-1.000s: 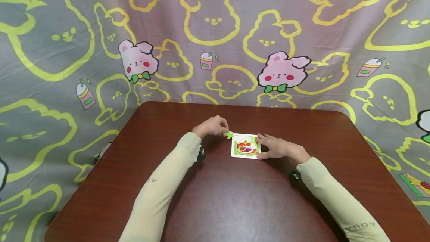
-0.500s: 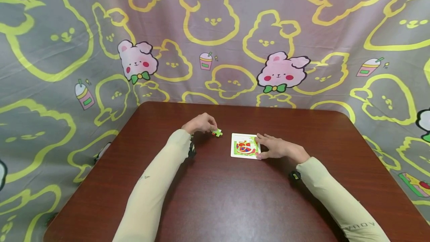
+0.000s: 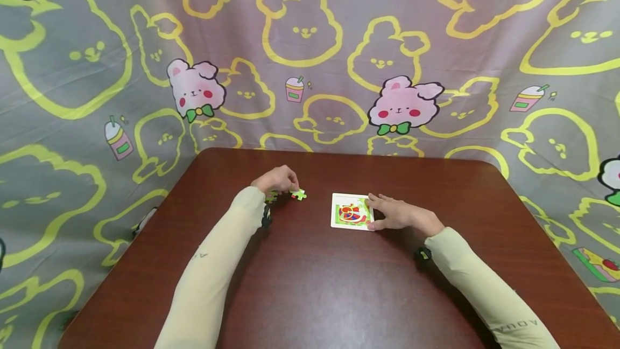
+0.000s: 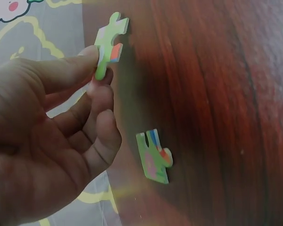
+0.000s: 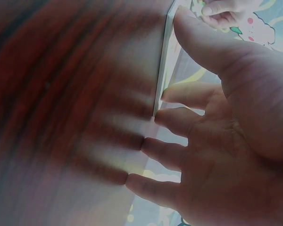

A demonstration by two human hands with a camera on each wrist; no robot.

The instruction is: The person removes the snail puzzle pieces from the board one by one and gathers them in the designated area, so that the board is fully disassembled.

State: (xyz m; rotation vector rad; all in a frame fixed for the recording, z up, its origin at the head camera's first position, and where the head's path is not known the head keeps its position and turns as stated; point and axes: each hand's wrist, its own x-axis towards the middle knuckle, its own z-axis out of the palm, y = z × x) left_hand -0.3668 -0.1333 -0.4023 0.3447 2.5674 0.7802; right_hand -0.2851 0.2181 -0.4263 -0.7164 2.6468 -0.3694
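Observation:
In the head view my left hand [image 3: 276, 179] is left of the puzzle board. Its thumb and finger pinch a green jigsaw puzzle piece [image 4: 106, 44] with an orange and blue corner, raised off the table in the left wrist view. A second green jigsaw piece [image 4: 153, 159], with pink, blue and orange patches, lies flat on the table below that hand. The white-rimmed puzzle board [image 3: 343, 200] carries a red, blue and green picture. My right hand [image 3: 401, 213] rests at its right side, fingers extended, thumb and fingertips against the board's edge [image 5: 163, 63].
The brown wooden table [image 3: 339, 284] extends around both hands. A grey cloth curtain [image 3: 319, 42] with yellow and pink cartoon animals hangs behind and along the sides. Each wrist wears a black band; the right one [image 3: 423, 253] sits just above the tabletop.
My left hand has moved left, away from the board, carrying the puzzle piece. The second piece now shows beside that hand. My right hand and the board have stayed in place.

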